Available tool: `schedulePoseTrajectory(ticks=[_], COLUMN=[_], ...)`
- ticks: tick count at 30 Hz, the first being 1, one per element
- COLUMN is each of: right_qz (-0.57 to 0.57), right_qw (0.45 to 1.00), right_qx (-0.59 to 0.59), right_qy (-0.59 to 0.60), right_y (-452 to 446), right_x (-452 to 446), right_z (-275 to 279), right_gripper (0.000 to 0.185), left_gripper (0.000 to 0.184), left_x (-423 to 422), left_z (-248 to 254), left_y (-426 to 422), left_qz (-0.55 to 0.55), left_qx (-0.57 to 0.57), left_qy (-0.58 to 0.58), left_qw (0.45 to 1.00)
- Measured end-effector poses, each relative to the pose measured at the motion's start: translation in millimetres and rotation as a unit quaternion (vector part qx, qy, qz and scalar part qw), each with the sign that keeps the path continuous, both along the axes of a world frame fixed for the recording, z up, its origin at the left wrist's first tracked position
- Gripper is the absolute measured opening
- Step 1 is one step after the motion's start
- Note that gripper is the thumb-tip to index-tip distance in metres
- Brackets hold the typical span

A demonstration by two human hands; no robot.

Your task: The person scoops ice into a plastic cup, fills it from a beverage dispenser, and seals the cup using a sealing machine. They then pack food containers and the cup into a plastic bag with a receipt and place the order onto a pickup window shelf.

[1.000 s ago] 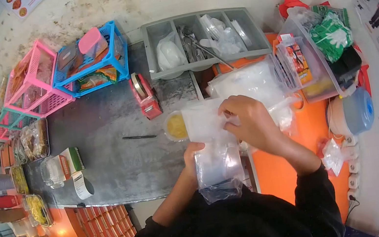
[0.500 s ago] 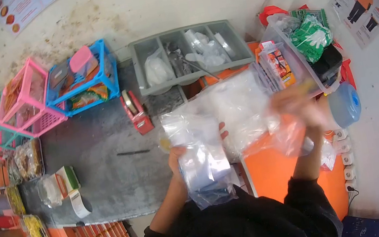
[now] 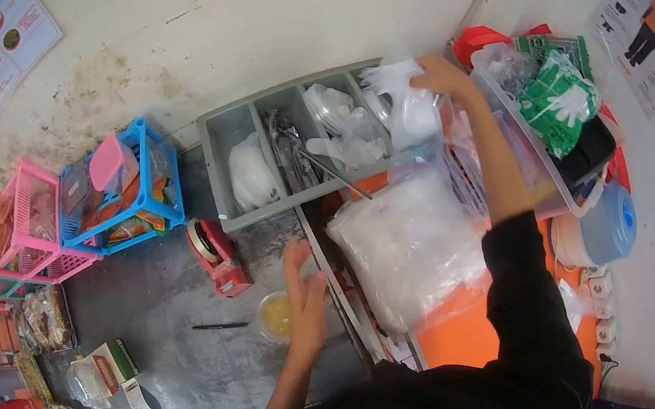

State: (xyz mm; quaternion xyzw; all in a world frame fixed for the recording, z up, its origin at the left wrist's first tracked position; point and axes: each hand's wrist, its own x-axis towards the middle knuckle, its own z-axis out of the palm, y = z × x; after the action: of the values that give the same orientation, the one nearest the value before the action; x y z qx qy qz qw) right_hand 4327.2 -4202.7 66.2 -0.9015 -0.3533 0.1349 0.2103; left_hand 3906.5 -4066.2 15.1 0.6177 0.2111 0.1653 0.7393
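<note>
My right hand (image 3: 444, 76) is closed on the top edge of a clear plastic packet with white contents (image 3: 408, 106). The packet hangs at the right end of a grey divided tray (image 3: 248, 215), covering part of its last compartment. My left hand (image 3: 305, 302) is over the dark counter with its fingers apart and nothing in them. Just left of it is a small round clear container with yellow contents (image 3: 275, 316), partly behind the hand. Between my arms lies a large stack of clear plastic bags (image 3: 411, 247).
A red tape dispenser (image 3: 218, 260) and a black pen (image 3: 220, 326) lie on the counter. Blue (image 3: 161, 209) and pink baskets (image 3: 26, 222) stand at the left. A clear bin (image 3: 513, 102) holding a green glove packet (image 3: 560, 103) stands right, near a blue-lidded container (image 3: 617, 223).
The plastic packet has gone from in front of my body up to the tray, now in my right hand. My left hand has let go of it. The camera view has shifted.
</note>
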Motion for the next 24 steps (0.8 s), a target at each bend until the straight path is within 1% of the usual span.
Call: schedulePoseTrajectory(ticks=[1, 2, 3, 4, 5, 6, 7, 8, 9, 10, 11, 12, 13, 14, 15, 16, 17, 18, 19, 20, 21, 22, 23, 24], right_qz=[0.005, -0.034, -0.072, -0.070, -0.133, -0.194, -0.208, -0.205, -0.158, -0.106, -0.103, -0.098, -0.120, -0.139, -0.221, -0.233, -0.246, -0.270, -0.379, -0.371, -0.358, -0.343, -0.341, -0.312], right_qw=[1.000, 0.993, 0.973, 0.974, 0.966, 0.954, 0.955, 0.956, 0.978, 0.968, 0.939, 0.895, 0.820, 0.730, 0.685, 0.624, 0.552, 0.558, 0.498, 0.530, 0.564, 0.597, 0.596, 0.620], right_qx=[0.002, -0.059, -0.118, -0.114, -0.130, -0.150, -0.087, -0.092, 0.067, 0.223, 0.325, 0.418, 0.535, 0.639, 0.636, 0.668, 0.683, 0.630, 0.612, 0.581, 0.555, 0.530, 0.527, 0.495], right_qy=[-0.001, -0.093, -0.183, -0.182, -0.179, -0.173, -0.192, -0.191, -0.120, -0.044, 0.041, 0.125, 0.164, 0.202, 0.279, 0.332, 0.409, 0.468, 0.483, 0.494, 0.495, 0.495, 0.500, 0.524], right_y=[7.8, 17.2, 24.8, 31.4, 37.3, 42.7, 47.6, 45.1, 40.3, 38.8, 28.0, 22.9, 19.8, 15.7, 7.9, -0.8, -3.7, -3.0, -2.3, -5.9, -9.7, -12.3, -14.2, -15.7], right_x=[26.5, 50.0, 60.8, 55.3, 39.2, 19.2, 6.2, -5.4, -16.7, -42.0, -79.6, -147.8, -195.9, -244.2, -304.6, -343.1, -388.9, -423.9, -453.3, -476.3, -493.8, -507.1, -518.1, -526.4], right_z=[-29.5, -65.5, -85.3, -77.7, -60.5, -42.1, -28.1, -21.6, -17.6, -1.3, 10.4, 26.5, 15.9, 4.9, 6.6, -22.8, -28.1, -20.5, -24.7, -23.8, -30.6, -41.4, -52.2, -64.7], right_gripper=[0.050, 0.060, 0.071, 0.071, 0.078, 0.085, 0.093, 0.093, 0.086, 0.079, 0.067, 0.055, 0.042, 0.030, 0.018, 0.019, 0.023, 0.025, 0.025, 0.023, 0.020, 0.018, 0.018, 0.020], left_gripper=[0.062, 0.059, 0.055, 0.055, 0.052, 0.048, 0.048, 0.047, 0.046, 0.046, 0.048, 0.050, 0.050, 0.050, 0.051, 0.053, 0.050, 0.047, 0.041, 0.035, 0.035, 0.029, 0.024, 0.024], left_x=[-10.5, -21.5, -27.1, -28.2, -32.5, -38.0, -38.9, -36.3, -32.6, -27.6, -21.7, -16.6, -10.4, -5.5, -5.9, -8.7, -16.3, -26.8, -37.0, -49.6, -64.7, -79.5, -94.5, -110.2], left_z=[-9.5, -21.1, -26.9, -20.5, -8.2, -1.1, 0.2, 2.1, 4.2, 5.2, 4.2, 1.6, -5.5, -10.1, -5.6, 1.3, 11.9, 19.2, 13.3, 7.7, 7.8, 10.7, 12.0, 8.5], left_y=[0.3, -0.5, -0.2, 1.4, 1.7, -0.2, -3.7, -8.3, -13.2, -19.3, -27.4, -36.9, -48.4, -58.2, -61.0, -58.6, -50.7, -40.0, -28.1, -16.0, -4.1, 8.4, 18.4, 26.2], left_qz=[0.005, -0.023, -0.051, -0.047, -0.141, -0.233, -0.231, -0.275, -0.316, -0.315, -0.347, -0.373, -0.330, -0.284, -0.219, -0.155, -0.117, -0.079, -0.044, -0.008, -0.003, 0.042, 0.088, 0.095], left_qx=[0.002, 0.057, 0.112, 0.116, 0.208, 0.291, 0.287, 0.207, 0.127, 0.123, 0.006, -0.114, -0.136, -0.159, -0.168, -0.172, -0.201, -0.228, -0.267, -0.303, -0.301, -0.290, -0.278, -0.276], left_qy=[-0.001, 0.035, 0.072, 0.074, 0.128, 0.182, 0.185, 0.154, 0.119, 0.118, 0.061, 0.002, -0.025, -0.052, -0.075, -0.095, -0.092, -0.088, -0.059, -0.030, -0.025, -0.022, -0.019, -0.019], left_qw=[1.000, 0.997, 0.990, 0.989, 0.959, 0.910, 0.911, 0.926, 0.933, 0.934, 0.936, 0.921, 0.934, 0.944, 0.958, 0.968, 0.968, 0.966, 0.961, 0.952, 0.953, 0.956, 0.956, 0.956])
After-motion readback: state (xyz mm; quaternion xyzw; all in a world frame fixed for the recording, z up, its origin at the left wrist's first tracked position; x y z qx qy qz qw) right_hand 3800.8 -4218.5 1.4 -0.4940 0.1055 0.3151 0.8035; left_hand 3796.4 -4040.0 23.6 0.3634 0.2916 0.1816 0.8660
